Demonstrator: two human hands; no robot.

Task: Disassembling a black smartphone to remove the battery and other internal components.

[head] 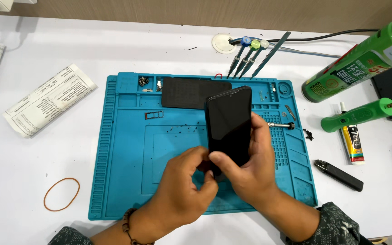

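Both hands on a black glossy rectangular smartphone (229,124), held up over the blue silicone repair mat (123,181).
Right hand (250,168) wraps the phone's lower right edge, thumb across the dark, unlit screen. Left hand (184,186) is curled, fingertips pinching the bottom-left corner. Phone stands nearly upright, slightly tilted, glass intact. A black flat back panel (184,93) lies on the mat behind it.

Bright even overhead light, soft shadows, sharp focus, slight wide-angle bending at edges.

One phone (229,124), three screwdrivers (247,56)
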